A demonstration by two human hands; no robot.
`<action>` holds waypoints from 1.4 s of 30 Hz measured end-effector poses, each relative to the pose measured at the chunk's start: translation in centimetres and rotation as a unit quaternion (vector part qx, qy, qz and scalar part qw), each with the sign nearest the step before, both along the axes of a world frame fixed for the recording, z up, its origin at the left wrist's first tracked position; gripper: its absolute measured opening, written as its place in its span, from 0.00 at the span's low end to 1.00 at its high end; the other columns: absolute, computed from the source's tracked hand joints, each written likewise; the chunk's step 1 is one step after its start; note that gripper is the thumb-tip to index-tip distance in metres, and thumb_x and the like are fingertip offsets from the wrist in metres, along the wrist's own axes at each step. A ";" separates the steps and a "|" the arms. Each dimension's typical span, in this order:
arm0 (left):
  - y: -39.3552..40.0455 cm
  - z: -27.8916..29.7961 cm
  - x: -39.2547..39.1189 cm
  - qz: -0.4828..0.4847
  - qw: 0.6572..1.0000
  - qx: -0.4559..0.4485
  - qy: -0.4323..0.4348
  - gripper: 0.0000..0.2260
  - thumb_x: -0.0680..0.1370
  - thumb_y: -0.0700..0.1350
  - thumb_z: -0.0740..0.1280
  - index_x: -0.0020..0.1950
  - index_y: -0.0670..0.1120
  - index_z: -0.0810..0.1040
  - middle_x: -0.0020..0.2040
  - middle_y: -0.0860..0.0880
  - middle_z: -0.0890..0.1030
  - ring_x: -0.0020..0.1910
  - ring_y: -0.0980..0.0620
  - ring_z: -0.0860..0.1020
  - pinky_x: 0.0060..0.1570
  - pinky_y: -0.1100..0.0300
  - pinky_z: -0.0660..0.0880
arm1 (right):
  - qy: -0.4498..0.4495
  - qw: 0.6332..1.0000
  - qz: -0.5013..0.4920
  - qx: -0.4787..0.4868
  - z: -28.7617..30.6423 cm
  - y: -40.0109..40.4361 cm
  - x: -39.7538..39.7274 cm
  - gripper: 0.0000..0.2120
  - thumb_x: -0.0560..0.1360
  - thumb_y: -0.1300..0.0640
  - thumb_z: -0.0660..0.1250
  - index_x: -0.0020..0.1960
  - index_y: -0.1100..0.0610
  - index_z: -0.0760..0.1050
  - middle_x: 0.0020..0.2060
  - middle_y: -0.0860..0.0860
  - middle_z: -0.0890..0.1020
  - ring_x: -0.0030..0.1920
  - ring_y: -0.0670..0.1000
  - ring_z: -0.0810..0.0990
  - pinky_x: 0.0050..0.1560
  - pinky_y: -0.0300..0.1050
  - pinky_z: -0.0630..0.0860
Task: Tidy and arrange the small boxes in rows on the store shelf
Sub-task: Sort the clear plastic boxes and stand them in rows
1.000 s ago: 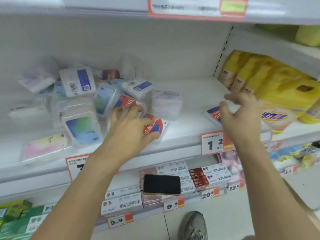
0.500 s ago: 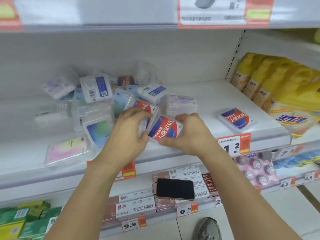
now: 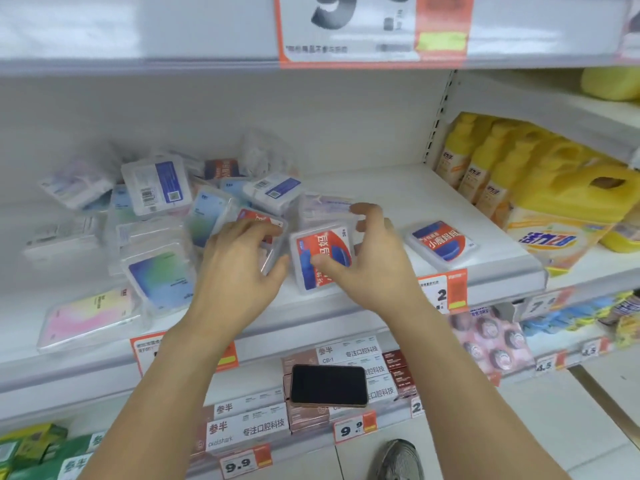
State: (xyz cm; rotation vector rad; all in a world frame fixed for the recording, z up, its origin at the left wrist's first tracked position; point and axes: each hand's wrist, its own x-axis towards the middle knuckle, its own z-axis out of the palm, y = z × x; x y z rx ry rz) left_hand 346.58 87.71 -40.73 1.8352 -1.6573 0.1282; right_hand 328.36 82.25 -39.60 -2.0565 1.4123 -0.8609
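Observation:
A jumbled pile of small clear plastic boxes (image 3: 156,188) covers the left half of the white shelf (image 3: 398,188). My right hand (image 3: 367,265) grips a red-and-blue labelled box (image 3: 325,249) at mid shelf, thumb on its front, fingers curled over its right edge. My left hand (image 3: 239,271) holds a second red-labelled box (image 3: 263,220) at the pile's right edge, partly hiding it. A third red-and-blue box (image 3: 443,242) lies flat and alone further right on the shelf.
Yellow detergent bottles (image 3: 540,181) fill the neighbouring bay on the right. A black phone (image 3: 329,384) rests on boxed goods on the shelf below. Price tags line the shelf edges. A shoe (image 3: 401,459) shows on the floor.
My right hand came from the far-right box to the middle and took hold of the red-and-blue box beside my left hand. That box now stands more upright. The view shifted left.

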 end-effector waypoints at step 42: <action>3.2 7.0 -2.9 -0.065 0.889 -0.018 0.454 0.22 0.74 0.62 0.65 0.61 0.50 0.67 0.34 0.62 0.77 0.33 0.64 0.75 0.36 0.68 0.72 | -0.267 0.949 0.161 0.050 4.5 5.1 0.9 0.34 0.70 0.45 0.76 0.71 0.40 0.63 0.57 0.36 0.80 0.59 0.39 0.79 0.56 0.36 0.77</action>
